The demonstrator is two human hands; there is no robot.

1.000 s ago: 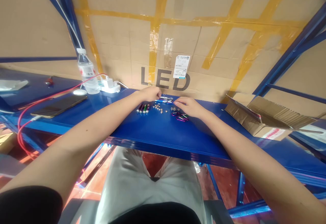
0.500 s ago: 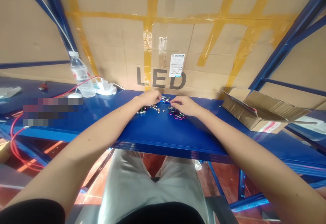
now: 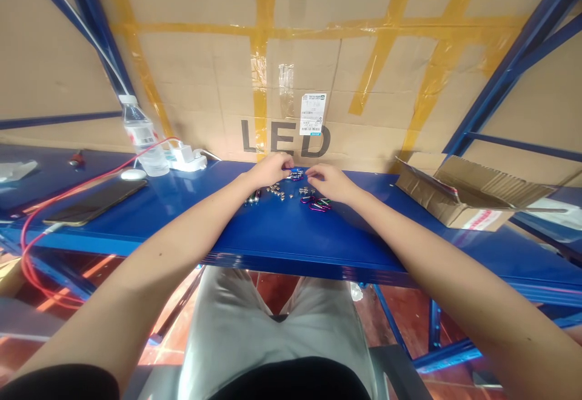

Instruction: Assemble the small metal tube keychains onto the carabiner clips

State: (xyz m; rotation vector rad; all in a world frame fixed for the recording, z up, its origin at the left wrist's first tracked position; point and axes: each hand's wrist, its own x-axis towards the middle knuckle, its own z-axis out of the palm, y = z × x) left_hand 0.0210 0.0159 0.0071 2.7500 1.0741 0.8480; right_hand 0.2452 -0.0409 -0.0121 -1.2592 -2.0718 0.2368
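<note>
**Blue and silver pieces flanked by the left hand and the right hand**

The blue and silver pieces are gathered in a small cluster near the back of the blue table, between the two hands. The left hand is set at their left side with its fingers curled inward; whether anything is gripped by it cannot be told, as the fingertips are small and partly hidden. The right hand is placed at their right side, palm down, with its fingers half bent and a small gap shown between thumb and forefinger; whether a piece is touched or held there cannot be made out either.

In front of the cluster, small metal bits are scattered, with a second group of bits laid nearer the right hand. Below these, pink and green carabiners are bunched together. Some slim cylinders are partly covered by the left forearm.

To the left, a water bottle is stood beside a white power strip, and a phone is laid flat with a red cable run near it. To the right, an open cardboard box is seen. The table is backed by a large cardboard panel (marked "LED" in dark letters and crossed by yellow tape).
</note>
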